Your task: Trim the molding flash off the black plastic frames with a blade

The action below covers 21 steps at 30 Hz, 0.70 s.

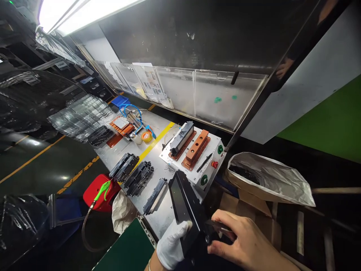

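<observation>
A long black plastic housing (184, 205) is held low over the near edge of the steel workbench (158, 148). The gloved left hand (171, 245) grips its lower end, while the bare right hand (248, 242) pinches a dark tool (217, 229) against it, just in front of a press fixture (194, 152).

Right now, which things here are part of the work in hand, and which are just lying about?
In hand:
left hand, gloved
right hand
black cartridge
tool

Lying about:
tape roll
red bin
silver bag
blue tubing
</observation>
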Motion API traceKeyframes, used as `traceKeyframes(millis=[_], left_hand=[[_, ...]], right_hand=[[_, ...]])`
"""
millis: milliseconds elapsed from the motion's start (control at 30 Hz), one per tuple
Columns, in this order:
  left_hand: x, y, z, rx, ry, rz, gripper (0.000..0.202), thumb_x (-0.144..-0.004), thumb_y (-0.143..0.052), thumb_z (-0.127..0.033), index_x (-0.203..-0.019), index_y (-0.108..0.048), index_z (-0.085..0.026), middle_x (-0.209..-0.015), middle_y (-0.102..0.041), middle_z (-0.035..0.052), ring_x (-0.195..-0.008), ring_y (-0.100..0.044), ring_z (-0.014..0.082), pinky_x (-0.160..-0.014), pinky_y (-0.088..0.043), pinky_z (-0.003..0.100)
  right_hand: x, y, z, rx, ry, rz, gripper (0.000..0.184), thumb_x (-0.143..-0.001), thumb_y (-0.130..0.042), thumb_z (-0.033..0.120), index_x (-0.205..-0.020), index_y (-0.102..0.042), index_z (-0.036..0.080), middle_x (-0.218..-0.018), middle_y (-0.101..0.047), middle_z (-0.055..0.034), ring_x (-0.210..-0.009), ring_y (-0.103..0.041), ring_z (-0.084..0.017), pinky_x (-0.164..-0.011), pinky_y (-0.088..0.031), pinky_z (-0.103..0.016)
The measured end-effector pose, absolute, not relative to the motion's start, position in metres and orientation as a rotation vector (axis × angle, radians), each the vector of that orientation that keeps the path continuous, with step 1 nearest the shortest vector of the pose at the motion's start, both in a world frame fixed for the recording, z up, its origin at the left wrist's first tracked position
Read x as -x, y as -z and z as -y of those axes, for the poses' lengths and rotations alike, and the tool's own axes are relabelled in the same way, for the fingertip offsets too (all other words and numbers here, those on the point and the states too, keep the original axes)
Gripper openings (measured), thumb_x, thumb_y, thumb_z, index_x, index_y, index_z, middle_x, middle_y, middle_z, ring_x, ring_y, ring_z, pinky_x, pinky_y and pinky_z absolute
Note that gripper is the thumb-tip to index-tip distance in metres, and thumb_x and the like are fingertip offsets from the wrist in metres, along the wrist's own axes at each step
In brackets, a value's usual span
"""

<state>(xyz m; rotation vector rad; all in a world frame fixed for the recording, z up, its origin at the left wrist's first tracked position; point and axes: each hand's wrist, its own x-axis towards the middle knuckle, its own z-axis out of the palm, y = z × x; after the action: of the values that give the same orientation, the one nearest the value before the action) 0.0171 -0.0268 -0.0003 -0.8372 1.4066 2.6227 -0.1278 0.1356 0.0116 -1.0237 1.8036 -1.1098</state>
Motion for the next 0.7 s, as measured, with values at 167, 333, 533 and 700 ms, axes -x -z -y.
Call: traceKeyframes(millis=[167,333,533,700], left_hand=[[-0.019,0.005,0.025,0.821,-2.706,-1.282,0.043,-0.072,-0.077,-0.057,-0.076,-0.079,-0.015,-0.069,-0.071,0.0057,-0.06,-0.058,0.0098,-0.059,-0.044,0.018],[-0.017,0.004,0.025,0.794,-2.666,-1.36,0.045,-0.075,-0.074,-0.06,-0.076,-0.078,-0.015,-0.071,-0.072,0.0073,-0.063,-0.06,0.0127,-0.063,-0.048,0.022],[-0.013,-0.009,0.025,0.854,-2.588,-1.505,0.045,-0.073,-0.071,-0.064,-0.074,-0.075,-0.02,-0.07,-0.069,0.0068,-0.063,-0.061,0.019,-0.062,-0.053,0.032],[-0.014,-0.006,0.025,0.837,-2.499,-1.674,0.046,-0.081,-0.062,-0.065,-0.08,-0.075,-0.02,-0.074,-0.07,0.0078,-0.07,-0.064,0.0218,-0.068,-0.056,0.035]], right_hand=[[0.13,-0.013,-0.135,1.04,1.08,-1.796,0.036,-0.082,-0.07,0.059,-0.082,-0.056,0.025,-0.075,-0.056,0.0046,-0.065,-0.048,-0.014,-0.058,-0.032,-0.026],[0.127,-0.01,-0.137,1.012,1.103,-1.8,0.041,-0.081,-0.07,0.06,-0.072,-0.054,0.024,-0.071,-0.055,0.0044,-0.064,-0.047,-0.014,-0.057,-0.03,-0.026],[0.122,-0.003,-0.139,0.994,1.159,-1.807,0.045,-0.087,-0.064,0.06,-0.068,-0.049,0.022,-0.068,-0.053,0.0036,-0.062,-0.046,-0.013,-0.055,-0.03,-0.026],[0.123,-0.005,-0.14,1.045,1.149,-1.852,0.055,-0.088,-0.058,0.066,-0.061,-0.043,0.02,-0.062,-0.048,0.0027,-0.058,-0.044,-0.013,-0.056,-0.028,-0.029]])
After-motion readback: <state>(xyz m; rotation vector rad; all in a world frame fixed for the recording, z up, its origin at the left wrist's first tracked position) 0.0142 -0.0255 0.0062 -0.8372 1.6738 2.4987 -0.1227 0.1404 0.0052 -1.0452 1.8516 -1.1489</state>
